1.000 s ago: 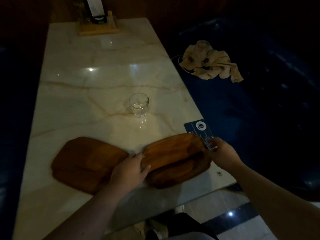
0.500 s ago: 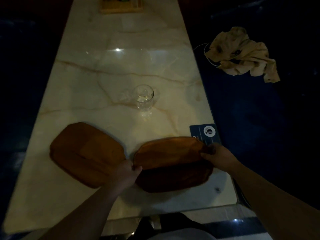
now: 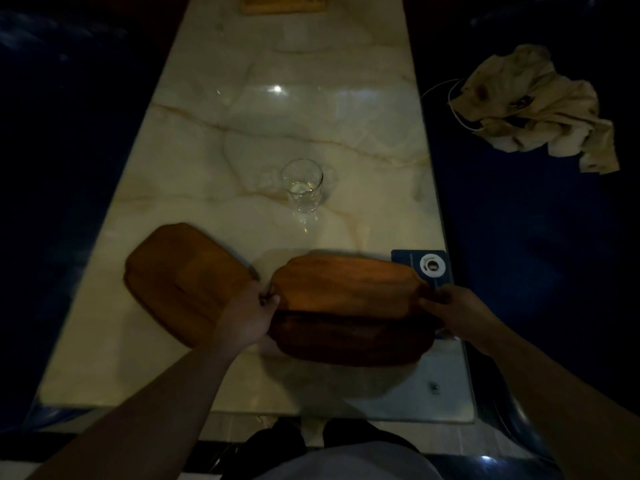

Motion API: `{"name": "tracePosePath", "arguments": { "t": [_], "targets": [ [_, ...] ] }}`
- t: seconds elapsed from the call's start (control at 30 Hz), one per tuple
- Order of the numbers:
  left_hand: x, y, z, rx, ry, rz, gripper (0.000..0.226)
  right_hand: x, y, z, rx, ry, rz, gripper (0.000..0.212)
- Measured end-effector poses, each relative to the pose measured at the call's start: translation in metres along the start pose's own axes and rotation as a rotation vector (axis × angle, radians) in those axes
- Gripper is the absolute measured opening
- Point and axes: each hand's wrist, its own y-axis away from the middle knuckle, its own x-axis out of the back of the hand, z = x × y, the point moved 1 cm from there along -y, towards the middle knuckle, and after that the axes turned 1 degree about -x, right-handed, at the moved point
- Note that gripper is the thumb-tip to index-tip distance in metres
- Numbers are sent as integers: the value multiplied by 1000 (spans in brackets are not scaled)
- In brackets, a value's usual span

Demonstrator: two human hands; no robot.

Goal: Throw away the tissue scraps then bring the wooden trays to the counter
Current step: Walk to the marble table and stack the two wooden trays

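Two wooden trays lie stacked near the table's front edge; the upper tray (image 3: 349, 284) is tilted, its near side raised off the lower tray (image 3: 349, 344). My left hand (image 3: 247, 315) grips the upper tray's left end and my right hand (image 3: 453, 311) grips its right end. A third wooden tray (image 3: 180, 277) lies flat to the left, partly under my left hand. No tissue scraps are in view.
A drinking glass (image 3: 303, 188) with a little water stands behind the trays on the marble table (image 3: 277, 133). A dark blue card (image 3: 429, 268) lies at the right edge. A crumpled beige cloth (image 3: 533, 105) rests on the blue seat. A wooden holder (image 3: 284, 3) sits at the far end.
Both hands have closed on the ends of the upper tray and lifted it off the lower one. The camera has moved forward over the table.
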Motion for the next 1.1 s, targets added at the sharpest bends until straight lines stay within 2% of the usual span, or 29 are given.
{"name": "tracePosePath", "arguments": {
  "t": [0.1, 0.2, 0.33, 0.6, 0.83, 1.1],
  "targets": [
    [15, -1, 2, -41, 32, 53, 25, -4, 6, -5, 60, 2, 14, 19],
    [33, -5, -2, -60, 9, 132, 31, -16, 12, -15, 54, -102, -10, 20],
    [65, -18, -16, -64, -21, 155, 34, -41, 18, -34, 76, -133, -54, 20],
    [131, -42, -61, -138, -21, 148, 31, -102, 27, -81, 105, -102, -57, 23],
    [177, -73, -106, -113, 12, 134, 30, -165, 31, -113, 118, 16, -50, 21],
    [208, -106, -150, -127, -42, 91, 28, -230, 29, -137, 66, 19, 3, 24]
  ]
}}
